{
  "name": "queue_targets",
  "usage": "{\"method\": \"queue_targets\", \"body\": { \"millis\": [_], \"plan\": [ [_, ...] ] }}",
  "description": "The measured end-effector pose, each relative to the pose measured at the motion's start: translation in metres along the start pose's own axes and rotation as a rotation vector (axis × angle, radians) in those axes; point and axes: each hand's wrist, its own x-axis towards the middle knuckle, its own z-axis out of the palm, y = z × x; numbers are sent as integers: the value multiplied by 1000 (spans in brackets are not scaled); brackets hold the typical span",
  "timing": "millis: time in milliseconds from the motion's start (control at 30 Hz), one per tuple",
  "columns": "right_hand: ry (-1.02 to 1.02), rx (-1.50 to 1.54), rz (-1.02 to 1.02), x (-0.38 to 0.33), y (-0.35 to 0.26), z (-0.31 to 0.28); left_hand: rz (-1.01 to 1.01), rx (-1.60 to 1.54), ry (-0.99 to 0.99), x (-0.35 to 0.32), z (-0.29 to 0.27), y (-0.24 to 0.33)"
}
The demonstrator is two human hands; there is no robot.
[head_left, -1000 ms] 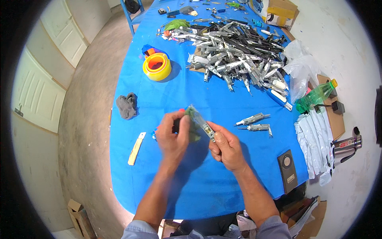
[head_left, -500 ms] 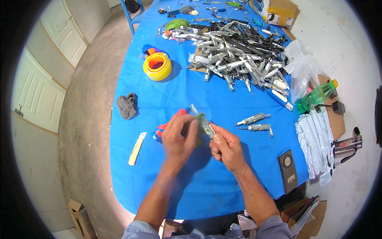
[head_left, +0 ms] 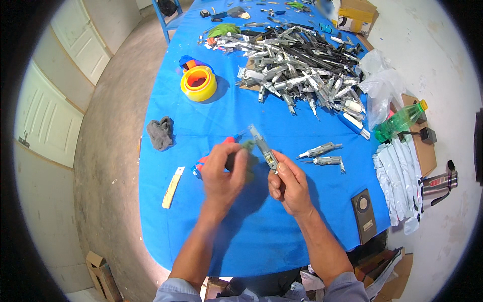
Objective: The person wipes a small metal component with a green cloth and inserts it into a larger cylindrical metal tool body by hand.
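Observation:
My right hand (head_left: 291, 183) pinches a slim grey device core (head_left: 263, 147), with a translucent upper end and a small exposed part near the thumb. It points up and slightly left. Just left of it, my left hand (head_left: 225, 171) is closed around a green cloth (head_left: 248, 147), partly hidden and blurred. Partly behind the left hand, a red-and-blue hand tool (head_left: 201, 164) rests on the table; its exact kind is hidden. Two similar grey cores (head_left: 321, 150) lie to the right of my right hand.
A large heap of grey and black device parts (head_left: 312, 70) covers the table's far middle. Yellow tape rolls (head_left: 198, 84), a grey cloth (head_left: 160, 134) and a yellow utility knife (head_left: 173, 187) lie left. A dark rectangular device (head_left: 364, 216), green bottle (head_left: 402, 122) and plastic pouches (head_left: 397, 176) line the right.
The green cloth has come away from the grey core, uncovering its upper end. My left hand has shifted slightly left, with the cloth still in it.

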Motion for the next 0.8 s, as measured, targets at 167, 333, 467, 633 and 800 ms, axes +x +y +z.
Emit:
{"method": "queue_targets", "body": {
  "millis": [167,333,467,633,800],
  "plan": [
    [21,63,42,0,-2,-2,157,-71,-162,-15,16,19],
    [94,-128,7,1,3,-1,176,-61,-147,-16,17,20],
    [39,-156,2,-1,3,0,146,-10,-114,-13,13,14],
    [-99,-173,-41,-1,-1,1,26,6,-60,-4,4,4],
    [-128,-164,-22,-3,-5,3,10,-10,19,-1,6,1]
  ]
}}
